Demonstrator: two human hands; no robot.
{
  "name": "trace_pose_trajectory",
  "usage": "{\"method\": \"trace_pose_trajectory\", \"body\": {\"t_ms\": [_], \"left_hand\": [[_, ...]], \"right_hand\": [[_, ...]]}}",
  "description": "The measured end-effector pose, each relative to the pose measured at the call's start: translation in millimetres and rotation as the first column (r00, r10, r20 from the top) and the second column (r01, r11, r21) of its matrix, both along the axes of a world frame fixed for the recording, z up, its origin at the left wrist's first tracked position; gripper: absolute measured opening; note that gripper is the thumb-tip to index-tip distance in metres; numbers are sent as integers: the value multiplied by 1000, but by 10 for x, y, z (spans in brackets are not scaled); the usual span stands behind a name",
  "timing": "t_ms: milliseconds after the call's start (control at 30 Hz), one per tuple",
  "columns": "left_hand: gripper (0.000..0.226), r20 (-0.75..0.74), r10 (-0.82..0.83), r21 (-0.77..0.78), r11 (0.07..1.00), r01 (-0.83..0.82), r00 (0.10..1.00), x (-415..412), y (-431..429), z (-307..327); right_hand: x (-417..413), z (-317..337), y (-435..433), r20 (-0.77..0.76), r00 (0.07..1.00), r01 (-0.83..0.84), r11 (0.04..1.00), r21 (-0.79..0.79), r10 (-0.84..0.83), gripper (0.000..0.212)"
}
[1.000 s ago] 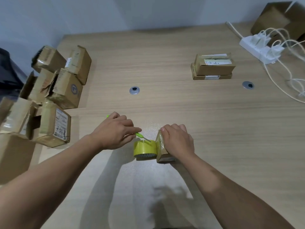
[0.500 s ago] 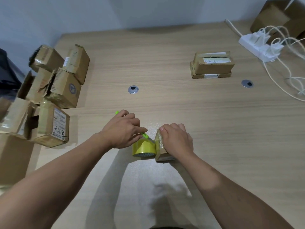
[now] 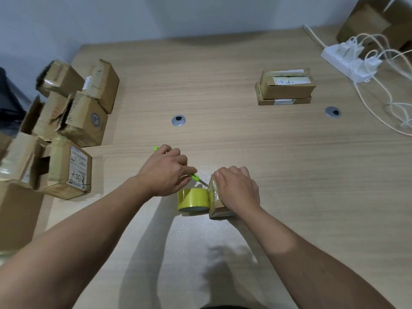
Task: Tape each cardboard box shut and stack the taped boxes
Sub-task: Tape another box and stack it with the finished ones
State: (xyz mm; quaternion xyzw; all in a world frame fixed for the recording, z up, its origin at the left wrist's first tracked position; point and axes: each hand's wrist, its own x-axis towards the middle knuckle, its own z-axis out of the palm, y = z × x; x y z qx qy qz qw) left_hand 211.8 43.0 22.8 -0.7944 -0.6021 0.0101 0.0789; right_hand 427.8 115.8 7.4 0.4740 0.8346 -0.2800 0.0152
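My right hand (image 3: 237,188) presses down on a small cardboard box (image 3: 215,202) near the front of the wooden table (image 3: 223,141). A yellow tape roll (image 3: 193,199) stands on edge right against the box's left side. My left hand (image 3: 166,170) grips a green utility knife (image 3: 196,177); its blade tip reaches the box's top left edge above the roll. Two taped flat boxes (image 3: 286,86) are stacked at the back right.
Several open or battered cardboard boxes (image 3: 73,117) are heaped along the left edge. A white power strip (image 3: 347,60) with chargers and trailing cables lies at the far right, with a large brown box (image 3: 376,23) behind it. Two round cable grommets (image 3: 178,120) sit in the tabletop.
My left hand has slid the green knife to the right, from left of the roll to the box's edge. The right hand has stayed on the box.
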Motion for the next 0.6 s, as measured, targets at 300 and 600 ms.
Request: {"method": "trace_pose_trajectory", "body": {"t_ms": [300,600], "left_hand": [[33,111,703,-435,670,-602,703,-60,-268,-314],[21,116,929,-644,340,-685,352,330,-638,-798]], "right_hand": [[0,-1,0,-6,1000,4,1000,-8,-4,43],[-20,-1,-21,-8,1000,10,1000,-6,-10,42]]}}
